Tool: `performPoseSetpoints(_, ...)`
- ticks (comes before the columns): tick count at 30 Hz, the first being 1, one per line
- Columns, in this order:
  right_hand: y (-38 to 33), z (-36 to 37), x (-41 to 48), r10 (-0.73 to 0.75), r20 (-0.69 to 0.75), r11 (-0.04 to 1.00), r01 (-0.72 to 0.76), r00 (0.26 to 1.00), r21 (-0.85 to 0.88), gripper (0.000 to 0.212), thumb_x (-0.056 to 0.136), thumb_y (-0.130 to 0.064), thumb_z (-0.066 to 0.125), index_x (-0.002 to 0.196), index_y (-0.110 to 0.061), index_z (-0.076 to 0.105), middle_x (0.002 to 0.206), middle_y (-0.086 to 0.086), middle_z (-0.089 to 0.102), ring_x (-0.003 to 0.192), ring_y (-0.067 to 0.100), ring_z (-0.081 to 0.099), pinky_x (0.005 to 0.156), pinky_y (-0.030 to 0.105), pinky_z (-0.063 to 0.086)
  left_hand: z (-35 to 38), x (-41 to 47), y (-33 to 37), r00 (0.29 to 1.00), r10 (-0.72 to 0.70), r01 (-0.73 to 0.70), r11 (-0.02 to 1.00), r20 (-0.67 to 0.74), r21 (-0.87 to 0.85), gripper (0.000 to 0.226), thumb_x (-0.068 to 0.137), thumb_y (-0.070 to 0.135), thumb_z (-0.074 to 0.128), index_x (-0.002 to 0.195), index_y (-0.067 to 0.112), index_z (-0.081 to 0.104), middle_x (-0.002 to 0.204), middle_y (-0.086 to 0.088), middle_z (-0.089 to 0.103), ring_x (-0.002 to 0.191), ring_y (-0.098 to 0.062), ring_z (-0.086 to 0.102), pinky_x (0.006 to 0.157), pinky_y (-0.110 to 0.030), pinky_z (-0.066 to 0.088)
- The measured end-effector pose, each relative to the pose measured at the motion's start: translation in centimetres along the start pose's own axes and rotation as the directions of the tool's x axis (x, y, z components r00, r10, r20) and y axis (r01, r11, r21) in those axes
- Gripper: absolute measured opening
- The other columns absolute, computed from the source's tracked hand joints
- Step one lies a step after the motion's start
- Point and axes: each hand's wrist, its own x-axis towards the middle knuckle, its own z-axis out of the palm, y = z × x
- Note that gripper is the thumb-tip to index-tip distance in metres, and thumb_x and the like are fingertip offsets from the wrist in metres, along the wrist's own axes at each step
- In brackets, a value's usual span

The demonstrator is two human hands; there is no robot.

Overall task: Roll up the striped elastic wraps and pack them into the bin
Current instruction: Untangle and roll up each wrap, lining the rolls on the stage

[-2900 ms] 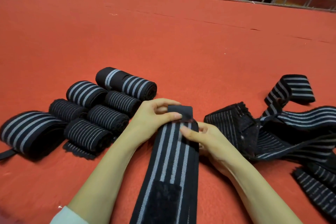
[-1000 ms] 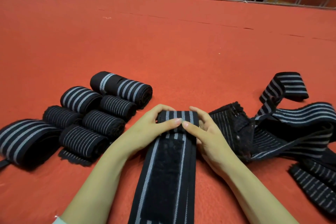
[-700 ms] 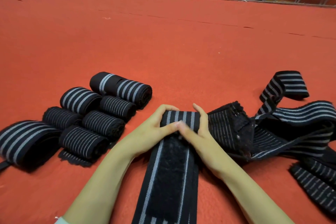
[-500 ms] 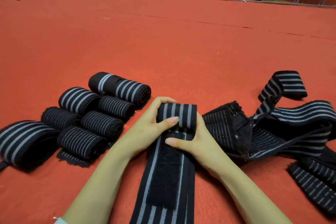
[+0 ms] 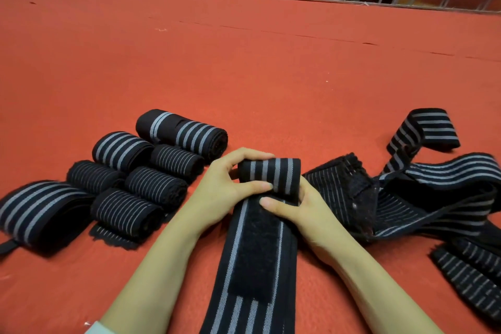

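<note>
wrap (image 5: 269, 176), striped elastic, half rolled: judged soft, light, springy, apt to unwind. left hand (image 5: 225, 192) and right hand (image 5: 301, 211) each curl round a roll end; best grip there.

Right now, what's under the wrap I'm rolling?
Red carpet shows beside its flat tail; beneath the roll nothing is visible: the left hand and right hand cover it.

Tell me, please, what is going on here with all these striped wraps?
A person is rolling a striped wrap on red carpet: the left hand and right hand grip the roll, its flat tail trailing toward them. Finished rolls lie clustered on the left, a tangle of loose wraps on the right. No bin is in view.
</note>
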Motion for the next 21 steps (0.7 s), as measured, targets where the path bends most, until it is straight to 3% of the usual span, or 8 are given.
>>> performPoseSetpoints(4,-0.2,0.3,0.2,0.086,0.009,0.963,-0.086,0.996,0.257,0.072,0.081,-0.058,0.056,0.133,-0.009,0.051,0.128,0.013,0.062,0.12,0.027,0.059,0.102,0.041,0.047,0.4,0.3,-0.2,0.998,0.066,-0.065,0.997,-0.007,0.032,0.038,0.066,-0.01,0.078,0.091,0.018,0.07,0.103,0.011,0.069,0.102,-0.005,0.063,0.089,-0.016,0.044)
performPoseSetpoints(7,-0.1,0.4,0.4,0.076,-0.057,0.963,-0.058,0.995,0.265,0.056,0.088,-0.045,0.052,0.128,-0.006,0.055,0.124,0.016,0.064,0.118,0.03,0.059,0.106,0.05,0.042,-0.2,0.1,-0.1,0.999,-0.007,0.009,0.999,0.05,-0.037,0.029,0.071,0.0,0.079,0.092,0.02,0.074,0.108,0.011,0.069,0.107,-0.007,0.063,0.09,-0.017,0.045)
performPoseSetpoints(9,0.1,0.5,0.4,0.059,-0.103,0.975,-0.035,0.993,0.221,0.051,0.085,-0.042,0.059,0.122,-0.007,0.058,0.121,0.017,0.065,0.117,0.031,0.059,0.106,0.052,0.04,-0.7,0.0,0.1,0.994,-0.059,0.069,0.992,0.091,-0.106,0.021,0.078,0.022,0.074,0.1,0.024,0.074,0.111,0.006,0.069,0.111,-0.014,0.063,0.094,-0.027,0.048)
performPoseSetpoints(11,0.1,0.4,0.4,0.057,-0.135,0.98,-0.03,0.989,0.194,0.053,0.074,-0.046,0.062,0.114,-0.01,0.059,0.118,0.018,0.064,0.116,0.033,0.058,0.105,0.051,0.041,-0.7,-0.1,0.2,0.979,-0.163,0.177,0.979,0.125,-0.105,0.034,0.083,0.045,0.067,0.112,0.028,0.069,0.109,0.003,0.069,0.106,-0.018,0.065,0.089,-0.036,0.051)
performPoseSetpoints(12,0.3,0.3,0.4,0.056,-0.14,0.983,-0.031,0.989,0.181,0.051,0.072,-0.045,0.062,0.111,-0.012,0.058,0.114,0.017,0.064,0.111,0.032,0.059,0.103,0.048,0.044,-0.5,-0.2,0.3,0.966,-0.222,0.235,0.967,0.135,-0.096,0.038,0.085,0.051,0.064,0.116,0.029,0.066,0.105,0.003,0.069,0.098,-0.012,0.067,0.083,-0.032,0.053)
performPoseSetpoints(14,0.3,0.0,0.4,0.059,-0.122,0.984,-0.037,0.991,0.175,0.041,0.073,-0.038,0.062,0.11,-0.021,0.056,0.106,0.009,0.064,0.099,0.022,0.061,0.091,0.039,0.049,-0.1,-0.2,0.2,0.94,-0.295,0.312,0.946,0.172,-0.082,0.037,0.085,0.05,0.062,0.115,0.028,0.063,0.103,0.003,0.07,0.094,-0.009,0.068,0.08,-0.029,0.053)
performPoseSetpoints(17,0.3,-0.3,0.3,0.072,-0.118,0.973,-0.044,0.99,0.225,0.044,0.076,-0.032,0.066,0.118,-0.027,0.051,0.104,0.003,0.066,0.091,0.015,0.067,0.081,0.031,0.055,-0.2,-0.2,0.2,0.951,-0.268,0.288,0.948,0.152,-0.132,0.031,0.083,0.035,0.068,0.112,0.025,0.065,0.111,-0.005,0.069,0.104,-0.023,0.067,0.094,-0.047,0.049)
performPoseSetpoints(21,0.5,0.1,0.4,0.096,-0.142,0.964,-0.056,0.985,0.261,0.069,0.076,-0.059,0.066,0.127,-0.016,0.047,0.118,0.009,0.064,0.106,0.016,0.065,0.093,0.037,0.053,0.2,-0.3,-0.1,0.972,-0.17,0.191,0.974,0.164,-0.122,0.04,0.084,0.02,0.07,0.121,0.023,0.056,0.111,0.001,0.066,0.104,-0.012,0.062,0.092,-0.03,0.051)
